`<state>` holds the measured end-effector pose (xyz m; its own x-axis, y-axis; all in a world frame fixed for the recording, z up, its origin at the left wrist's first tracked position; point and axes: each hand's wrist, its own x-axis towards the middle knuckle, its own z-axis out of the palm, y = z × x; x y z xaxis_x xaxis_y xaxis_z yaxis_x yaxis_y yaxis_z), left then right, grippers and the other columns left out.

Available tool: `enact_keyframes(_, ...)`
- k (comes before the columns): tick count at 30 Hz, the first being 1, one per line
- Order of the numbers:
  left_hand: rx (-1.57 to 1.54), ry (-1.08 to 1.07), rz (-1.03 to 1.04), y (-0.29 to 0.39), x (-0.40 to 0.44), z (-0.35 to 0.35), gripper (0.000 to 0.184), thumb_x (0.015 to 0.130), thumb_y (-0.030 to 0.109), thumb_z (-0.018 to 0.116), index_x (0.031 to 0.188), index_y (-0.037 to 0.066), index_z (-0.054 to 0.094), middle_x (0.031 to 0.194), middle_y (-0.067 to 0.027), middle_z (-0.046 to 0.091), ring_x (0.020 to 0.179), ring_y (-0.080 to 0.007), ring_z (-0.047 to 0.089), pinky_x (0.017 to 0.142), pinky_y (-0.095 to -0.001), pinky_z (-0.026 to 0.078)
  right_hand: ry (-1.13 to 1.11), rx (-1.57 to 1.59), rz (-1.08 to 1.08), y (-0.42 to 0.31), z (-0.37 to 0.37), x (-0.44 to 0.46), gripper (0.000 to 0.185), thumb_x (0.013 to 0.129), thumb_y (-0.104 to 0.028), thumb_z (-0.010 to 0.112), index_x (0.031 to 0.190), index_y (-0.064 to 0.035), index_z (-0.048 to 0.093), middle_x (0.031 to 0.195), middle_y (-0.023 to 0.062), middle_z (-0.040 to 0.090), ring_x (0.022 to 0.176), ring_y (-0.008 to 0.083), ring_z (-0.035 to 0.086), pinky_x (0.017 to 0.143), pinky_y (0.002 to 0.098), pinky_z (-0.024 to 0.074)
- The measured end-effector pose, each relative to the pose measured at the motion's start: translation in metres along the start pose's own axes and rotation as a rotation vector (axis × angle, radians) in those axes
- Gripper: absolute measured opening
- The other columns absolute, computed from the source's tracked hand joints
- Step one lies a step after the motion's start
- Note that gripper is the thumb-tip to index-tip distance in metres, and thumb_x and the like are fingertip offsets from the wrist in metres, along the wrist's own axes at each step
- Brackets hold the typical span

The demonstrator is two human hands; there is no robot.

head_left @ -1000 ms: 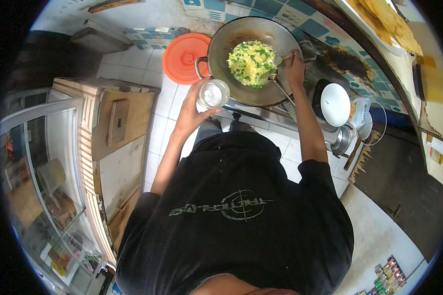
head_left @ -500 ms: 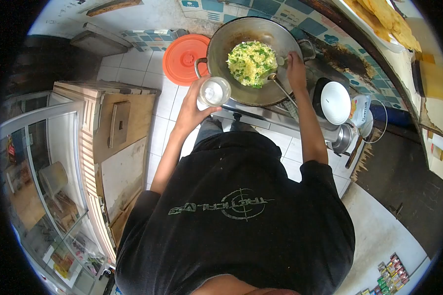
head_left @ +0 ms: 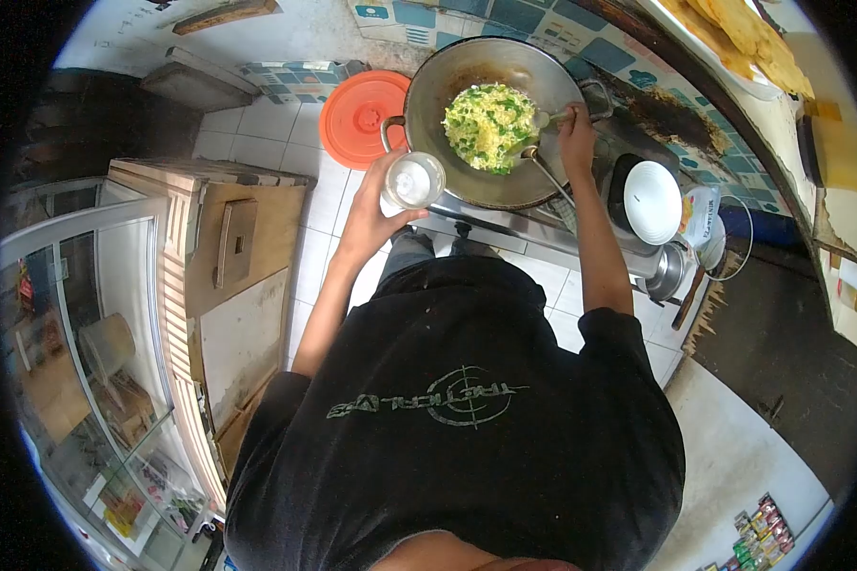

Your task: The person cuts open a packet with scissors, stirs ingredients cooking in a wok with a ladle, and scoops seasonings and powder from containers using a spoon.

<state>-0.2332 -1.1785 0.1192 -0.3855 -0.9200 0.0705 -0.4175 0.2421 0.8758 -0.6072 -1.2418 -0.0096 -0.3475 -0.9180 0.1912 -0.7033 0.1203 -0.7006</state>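
My left hand (head_left: pixel 376 205) is wrapped round a small clear jar (head_left: pixel 415 181) with white contents, held at the near left rim of the wok (head_left: pixel 428 143). Over the wok's right side, my right hand (head_left: pixel 575 133) pinches a small pale spoon (head_left: pixel 548 118), its bowl pointing at the food. Chopped yellow and green food (head_left: pixel 490 128) lies heaped in the wok. A metal ladle (head_left: pixel 548 173) rests in the wok with its head against the heap, and its handle runs out over the near rim beside my right forearm.
Left of the wok is an orange lid (head_left: pixel 364 119). To the right stand a white bowl (head_left: pixel 651 202), a plastic packet (head_left: pixel 700 214) and a small metal pot (head_left: pixel 668 271). A wooden cabinet (head_left: pixel 248 247) is at left; fried food (head_left: pixel 747 43) sits on a shelf at upper right.
The view has shifted slightly. My right hand and the spoon have turned a little over the wok's right side. My left hand keeps the jar in about the same place.
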Motion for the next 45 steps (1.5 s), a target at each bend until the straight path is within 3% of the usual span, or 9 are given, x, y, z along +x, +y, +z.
enact_keyframes(2,0.001,0.009,-0.004,0.0,-0.002,-0.001,0.085,0.062,0.01,0.087,0.135,0.006,0.042,0.14,-0.0146,0.047,0.13,-0.0281,0.045,0.11,-0.0409,0.034,-0.019,0.027,0.089,-0.006,-0.003,-0.002,0.012,0.099,-0.011,0.044,0.102,-0.0024,0.051,0.087,0.0217,0.06,0.078,0.0418,0.061,0.064,0.0492,0.0477)
enact_keyframes(8,-0.005,0.047,0.012,-0.001,-0.002,-0.002,0.085,0.062,0.01,0.086,0.135,0.006,0.043,0.138,-0.0147,0.049,0.129,-0.03,0.046,0.108,-0.0416,0.036,0.133,-0.168,-0.304,-0.034,-0.027,-0.014,0.015,0.095,-0.01,0.048,0.109,-0.0041,0.052,0.103,0.0221,0.061,0.091,0.0418,0.061,0.07,0.0484,0.0509)
enact_keyframes(11,0.019,0.061,0.062,-0.004,0.003,0.002,0.086,0.061,0.01,0.086,0.135,0.007,0.043,0.134,-0.0149,0.051,0.126,-0.0333,0.049,0.105,-0.0422,0.04,-0.032,-0.221,-0.323,-0.02,-0.032,-0.02,0.017,0.093,-0.006,0.051,0.11,-0.0058,0.052,0.104,0.0205,0.06,0.092,0.0428,0.061,0.071,0.0477,0.0516)
enact_keyframes(14,0.032,0.051,0.075,-0.003,0.001,0.004,0.087,0.061,0.011,0.086,0.135,0.007,0.042,0.134,-0.0151,0.052,0.125,-0.0334,0.049,0.105,-0.0423,0.04,-0.045,-0.096,-0.3,-0.022,-0.04,-0.029,0.016,0.093,-0.005,0.051,0.108,-0.0025,0.056,0.102,0.0214,0.061,0.091,0.0433,0.06,0.076,0.0455,0.0484)
enact_keyframes(17,0.019,0.038,0.075,-0.002,0.002,0.007,0.087,0.061,0.011,0.087,0.136,0.007,0.042,0.134,-0.0152,0.051,0.125,-0.0335,0.05,0.104,-0.0421,0.041,0.026,-0.057,-0.393,-0.022,-0.046,-0.036,0.021,0.088,0.002,0.051,0.107,-0.0062,0.055,0.102,0.0175,0.059,0.087,0.0429,0.061,0.072,0.0495,0.0515)
enact_keyframes(29,0.013,0.016,0.067,-0.002,0.006,0.012,0.086,0.062,0.012,0.087,0.136,0.006,0.042,0.137,-0.0153,0.049,0.128,-0.0312,0.048,0.106,-0.0417,0.039,-0.179,-0.15,-0.21,-0.005,-0.058,-0.038,0.029,0.084,0.005,0.051,0.11,-0.0067,0.057,0.109,0.0169,0.058,0.093,0.0412,0.061,0.077,0.0484,0.0513)
enact_keyframes(34,0.004,-0.008,0.059,0.004,0.01,0.015,0.086,0.062,0.012,0.087,0.135,0.004,0.043,0.138,-0.0151,0.049,0.13,-0.0281,0.046,0.109,-0.0405,0.035,-0.083,-0.093,-0.24,-0.013,-0.08,-0.051,0.032,0.083,0.006,0.051,0.111,-0.0069,0.058,0.111,0.0161,0.059,0.096,0.0399,0.061,0.079,0.0473,0.0511)
enact_keyframes(38,0.102,0.018,0.181,0.004,0.013,0.014,0.084,0.063,0.009,0.086,0.135,0.005,0.043,0.138,-0.014,0.049,0.131,-0.0284,0.045,0.11,-0.0405,0.035,-0.007,-0.079,-0.276,-0.039,-0.097,-0.068,0.034,0.081,0.007,0.051,0.111,-0.0071,0.059,0.11,0.0157,0.06,0.097,0.0381,0.061,0.079,0.0461,0.0511)
enact_keyframes(45,0.08,-0.021,0.265,0.012,0.024,0.019,0.081,0.064,0.002,0.082,0.135,0.006,0.043,0.14,-0.0128,0.048,0.135,-0.0302,0.04,0.112,-0.0425,0.032,-0.071,-0.145,-0.279,-0.005,-0.083,-0.073,0.033,0.081,0.007,0.052,0.11,-0.006,0.061,0.109,0.0153,0.059,0.093,0.038,0.061,0.078,0.0461,0.0506)
